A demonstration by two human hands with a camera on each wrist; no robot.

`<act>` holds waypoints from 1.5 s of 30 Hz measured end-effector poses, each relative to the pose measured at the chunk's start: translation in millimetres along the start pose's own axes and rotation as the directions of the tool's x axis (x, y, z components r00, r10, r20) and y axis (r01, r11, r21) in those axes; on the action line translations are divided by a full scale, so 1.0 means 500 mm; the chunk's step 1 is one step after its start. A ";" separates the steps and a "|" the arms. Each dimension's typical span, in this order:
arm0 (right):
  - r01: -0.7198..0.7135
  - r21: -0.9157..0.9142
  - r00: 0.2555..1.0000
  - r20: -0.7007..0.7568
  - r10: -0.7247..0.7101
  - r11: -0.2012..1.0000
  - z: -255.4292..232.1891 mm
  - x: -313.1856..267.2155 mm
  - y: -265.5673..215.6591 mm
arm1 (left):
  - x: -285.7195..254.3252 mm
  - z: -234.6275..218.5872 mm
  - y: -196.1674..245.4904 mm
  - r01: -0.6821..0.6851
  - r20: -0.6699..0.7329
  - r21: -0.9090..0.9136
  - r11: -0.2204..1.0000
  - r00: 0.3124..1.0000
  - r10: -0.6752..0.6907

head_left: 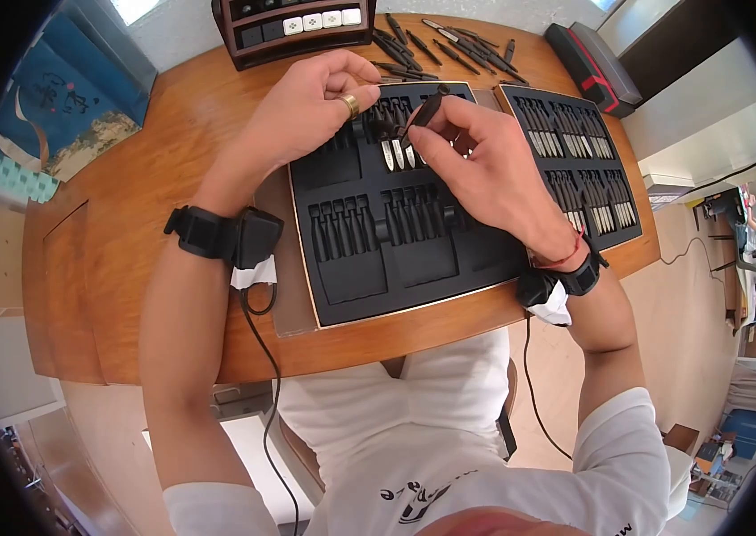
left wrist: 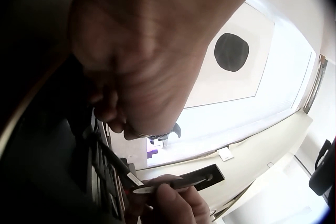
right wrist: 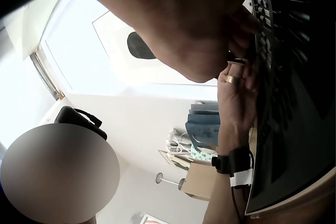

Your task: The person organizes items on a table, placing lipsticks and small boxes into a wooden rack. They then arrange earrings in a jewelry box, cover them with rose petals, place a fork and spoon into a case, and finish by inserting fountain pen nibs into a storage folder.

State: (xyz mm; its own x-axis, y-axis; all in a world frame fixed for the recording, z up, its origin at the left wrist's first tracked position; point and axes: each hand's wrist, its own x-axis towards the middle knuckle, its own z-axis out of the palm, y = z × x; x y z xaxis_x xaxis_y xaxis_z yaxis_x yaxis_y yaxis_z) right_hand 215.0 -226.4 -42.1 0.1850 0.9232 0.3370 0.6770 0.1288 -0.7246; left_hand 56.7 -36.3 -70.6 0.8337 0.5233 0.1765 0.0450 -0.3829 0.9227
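Note:
My right hand (head_left: 485, 165) pinches a dark-handled tool (head_left: 427, 112) between thumb and fingers above the upper part of a black compartmented tray (head_left: 347, 286). That tool (left wrist: 181, 183) also shows in the left wrist view. Beneath it, dark tools with pale blades (head_left: 389, 156) lie side by side. My left hand (head_left: 315, 112), with a ring on one finger, hovers at the tray's upper left with its fingers bent; whether it holds anything is hidden. Black-handled tools (head_left: 342, 228) fill slots in the lower compartments.
A second tray (head_left: 558, 161) of pale-tipped tools lies to the right. Loose dark tools (head_left: 458, 55) are scattered behind the trays, beside a black case (head_left: 592, 67) with a red band. A wooden rack (head_left: 293, 40) stands at the back left. Cables hang from both wrists.

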 end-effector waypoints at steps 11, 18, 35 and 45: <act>-0.026 0.054 0.995 -0.092 0.031 0.998 0.008 0.010 0.018 | 0.004 0.001 -0.003 0.051 -0.080 -0.030 0.998 0.995 -0.053; -0.062 0.025 0.992 -0.110 0.064 0.998 0.007 0.010 0.009 | 0.003 0.004 -0.001 0.050 -0.078 -0.015 0.999 0.996 -0.052; -0.092 0.210 0.990 0.121 0.067 0.973 0.009 0.007 0.021 | -0.003 0.026 0.000 -0.066 -0.028 0.332 0.941 0.996 0.080; -0.055 0.201 0.998 0.036 0.048 0.978 0.012 0.010 0.032 | -0.016 0.009 0.025 -0.050 0.102 0.329 0.943 0.995 0.017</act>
State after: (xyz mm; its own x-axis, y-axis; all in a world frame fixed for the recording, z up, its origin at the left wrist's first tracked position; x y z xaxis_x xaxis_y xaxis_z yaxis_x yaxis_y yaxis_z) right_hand 222.6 -217.3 -55.8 0.1916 0.9408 0.2794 0.5093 0.1481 -0.8478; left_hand 53.1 -48.6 -62.1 0.8863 0.4359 0.1564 0.1815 -0.6376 0.7487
